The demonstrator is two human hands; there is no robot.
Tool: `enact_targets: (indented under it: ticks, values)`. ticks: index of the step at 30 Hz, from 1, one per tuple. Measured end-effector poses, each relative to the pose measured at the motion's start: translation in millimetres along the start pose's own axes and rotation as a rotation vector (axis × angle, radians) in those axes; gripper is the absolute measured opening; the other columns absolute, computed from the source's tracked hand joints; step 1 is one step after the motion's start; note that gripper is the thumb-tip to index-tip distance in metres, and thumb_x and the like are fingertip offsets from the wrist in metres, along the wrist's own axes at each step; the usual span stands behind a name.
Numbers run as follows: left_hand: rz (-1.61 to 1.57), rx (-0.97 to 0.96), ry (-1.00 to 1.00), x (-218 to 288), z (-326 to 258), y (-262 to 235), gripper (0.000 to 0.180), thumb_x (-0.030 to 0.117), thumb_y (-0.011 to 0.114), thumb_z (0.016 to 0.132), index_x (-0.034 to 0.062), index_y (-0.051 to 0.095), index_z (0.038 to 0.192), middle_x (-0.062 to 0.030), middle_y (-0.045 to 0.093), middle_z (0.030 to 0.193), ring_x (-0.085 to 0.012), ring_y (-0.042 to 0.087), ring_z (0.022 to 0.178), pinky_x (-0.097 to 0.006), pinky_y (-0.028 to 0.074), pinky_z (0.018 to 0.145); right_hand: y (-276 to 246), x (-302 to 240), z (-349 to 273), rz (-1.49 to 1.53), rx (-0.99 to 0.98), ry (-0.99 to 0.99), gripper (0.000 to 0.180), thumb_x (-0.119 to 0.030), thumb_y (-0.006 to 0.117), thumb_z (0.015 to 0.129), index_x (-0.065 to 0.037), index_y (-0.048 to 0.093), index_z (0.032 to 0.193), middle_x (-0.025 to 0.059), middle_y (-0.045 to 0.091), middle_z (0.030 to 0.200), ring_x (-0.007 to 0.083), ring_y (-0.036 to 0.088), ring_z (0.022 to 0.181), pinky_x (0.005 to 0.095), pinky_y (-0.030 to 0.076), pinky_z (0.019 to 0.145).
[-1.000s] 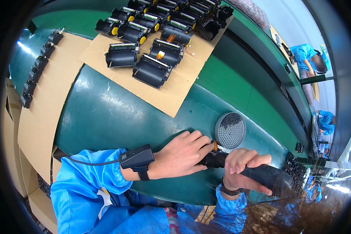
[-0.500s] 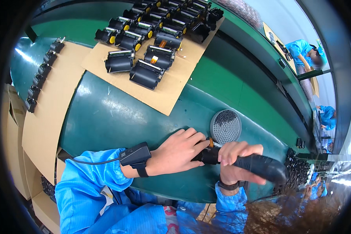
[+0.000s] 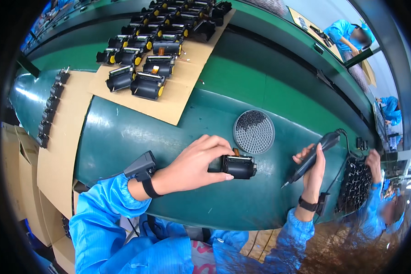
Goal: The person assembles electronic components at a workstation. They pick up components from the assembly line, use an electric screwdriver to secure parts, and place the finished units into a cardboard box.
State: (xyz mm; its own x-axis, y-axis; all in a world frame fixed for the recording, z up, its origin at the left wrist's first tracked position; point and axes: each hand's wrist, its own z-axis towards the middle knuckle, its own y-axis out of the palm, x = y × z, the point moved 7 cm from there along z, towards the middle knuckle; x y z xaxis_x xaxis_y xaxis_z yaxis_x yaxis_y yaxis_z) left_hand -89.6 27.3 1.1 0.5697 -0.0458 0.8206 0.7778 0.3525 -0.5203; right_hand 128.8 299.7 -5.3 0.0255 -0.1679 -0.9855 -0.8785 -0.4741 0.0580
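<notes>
My left hand (image 3: 201,162) has its thumb and fingers closed on the left end of a black plastic housing (image 3: 240,168), which rests on the green table. An orange flat cable sticks up at the housing's far left corner. To the right, my right hand (image 3: 313,171) grips a black electric screwdriver (image 3: 308,162) well apart from the housing. The screwdriver's thin bit points down and to the left, and a coiled cord runs from its far end. Just beyond the housing stands a round grey dish (image 3: 255,132) with small black screws gathered in its far part.
Rows of similar housings, some with yellow gears, stand on a cardboard sheet (image 3: 169,109) at the far left. Another cardboard strip (image 3: 64,150) carries several small black parts. At right are piled black parts (image 3: 354,182) and a co-worker's hand (image 3: 373,164). A raised ledge (image 3: 260,82) runs behind.
My right hand has drawn the screwdriver right, away from the housing, and its tip now points down-left. My left hand still holds the housing, which now shows more fully. The view has shifted slightly.
</notes>
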Motion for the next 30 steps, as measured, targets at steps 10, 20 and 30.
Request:
enact_targets:
  ticks: [10,20,30]
  values:
    - [-0.535,-0.227,-0.409,0,-5,-2,0.042,0.027,0.077,0.093,0.0028,0.067,0.126,-0.0025,0.06,0.122,-0.0122,0.054,0.105,-0.027,0.044,0.08,-8,-16,9,-1.487,0.014,0.03,0.072,-0.06,0.049,0.102,0.006,0.067,0.079,0.0284,0.066,0.075,0.0471,0.065,0.075,0.0532,0.047,0.071]
    - [-0.981,-0.161,-0.368,17,-30,0,0.055,0.005,0.073,0.096,0.0055,0.046,0.144,-0.0068,0.055,0.137,-0.0154,0.06,0.122,-0.029,0.052,0.096,159,-42,-104,-0.573,-0.807,-0.16,0.041,-0.015,0.07,0.096,-0.004,0.058,0.133,0.0041,0.063,0.081,0.0114,0.061,0.071,0.0263,0.048,0.063]
    - [-1.154,0.424,-0.419,19,-102,11,0.079,0.006,0.073,0.095,0.0061,0.029,0.16,-0.0079,0.05,0.141,-0.0165,0.056,0.122,-0.032,0.051,0.105,158,57,-107,-0.197,-0.653,-0.389,0.024,-0.016,0.062,0.101,0.003,0.061,0.117,0.0065,0.062,0.097,0.0095,0.056,0.071,0.0236,0.048,0.064]
